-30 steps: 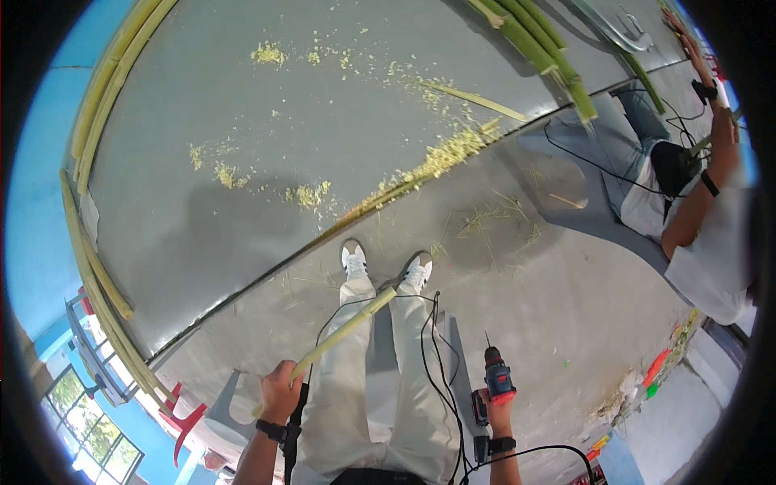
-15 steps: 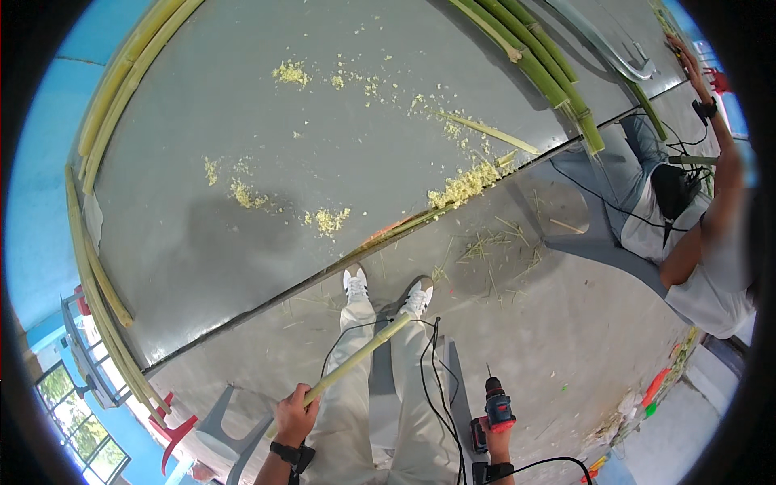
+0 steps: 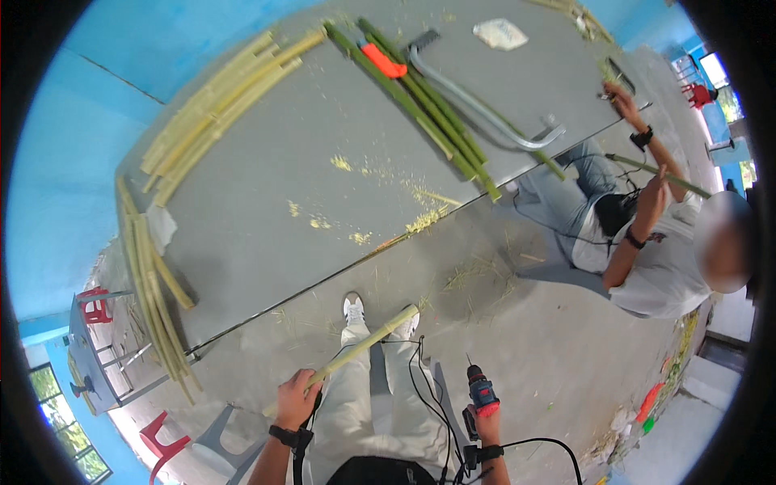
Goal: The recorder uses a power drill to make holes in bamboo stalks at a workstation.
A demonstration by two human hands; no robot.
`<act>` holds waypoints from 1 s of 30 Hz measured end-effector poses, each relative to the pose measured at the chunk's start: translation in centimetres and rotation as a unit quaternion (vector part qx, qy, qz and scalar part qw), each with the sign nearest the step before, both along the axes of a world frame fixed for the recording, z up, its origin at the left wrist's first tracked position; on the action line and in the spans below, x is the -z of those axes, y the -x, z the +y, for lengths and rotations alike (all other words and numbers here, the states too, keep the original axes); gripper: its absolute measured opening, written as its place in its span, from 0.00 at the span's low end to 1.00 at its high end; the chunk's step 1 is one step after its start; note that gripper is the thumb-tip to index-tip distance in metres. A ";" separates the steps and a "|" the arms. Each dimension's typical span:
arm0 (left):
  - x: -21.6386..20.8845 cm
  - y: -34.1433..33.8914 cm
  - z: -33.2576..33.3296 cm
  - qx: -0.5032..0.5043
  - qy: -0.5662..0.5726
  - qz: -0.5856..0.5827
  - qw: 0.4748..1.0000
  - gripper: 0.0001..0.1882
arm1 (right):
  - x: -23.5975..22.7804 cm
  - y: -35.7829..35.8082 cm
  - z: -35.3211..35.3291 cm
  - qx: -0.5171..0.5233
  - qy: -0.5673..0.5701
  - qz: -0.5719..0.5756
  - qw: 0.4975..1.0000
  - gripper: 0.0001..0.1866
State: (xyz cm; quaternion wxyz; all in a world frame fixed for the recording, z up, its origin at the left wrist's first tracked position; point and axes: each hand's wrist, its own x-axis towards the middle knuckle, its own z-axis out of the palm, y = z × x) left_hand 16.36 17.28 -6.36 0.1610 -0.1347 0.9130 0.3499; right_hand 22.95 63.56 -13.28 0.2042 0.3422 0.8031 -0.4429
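My left hand [image 3: 298,395] is wrapped round a pale peeled bamboo pole [image 3: 365,345], which slants up and right across my legs. Its far end lies over my right shoe. At the lower right, my right hand [image 3: 486,422] grips a cordless drill [image 3: 482,390], dark with a red part, its thin bit pointing up and away. The drill and the pole are well apart. Beyond my feet, the grey table [image 3: 259,226] carries yellow shavings [image 3: 426,220] along its near edge.
Peeled poles [image 3: 234,105] lie at the table's far left, more [image 3: 149,283] at its left end. Green bamboo [image 3: 420,113], an orange-handled tool [image 3: 383,61] and a bow saw [image 3: 477,103] lie to the right. A co-worker [image 3: 663,259] sits there with a green stick. Black cables [image 3: 428,380] hang by my legs.
The view has tilted up, so more of the table, the saw and the co-worker show. The co-worker's second hand and green stick have come into sight. My hands keep the same holds.
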 end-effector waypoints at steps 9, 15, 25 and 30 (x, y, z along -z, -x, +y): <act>-9.9 -1.1 -5.8 -0.189 0.078 0.110 0.973 0.10 | -10.9 14.0 -4.9 -0.208 0.059 0.227 0.950 0.12; -9.4 0.8 -11.0 -0.218 0.062 0.090 0.970 0.13 | -14.5 20.7 -11.3 -0.226 0.156 0.252 0.928 0.20; -8.2 8.7 -12.0 -0.007 0.055 -0.032 0.998 0.19 | -7.4 17.9 -12.2 -0.038 0.184 0.249 0.950 0.19; -5.7 10.5 -9.5 0.087 -0.077 -0.013 0.993 0.19 | -12.9 14.8 -13.7 -0.083 0.051 0.170 0.981 0.22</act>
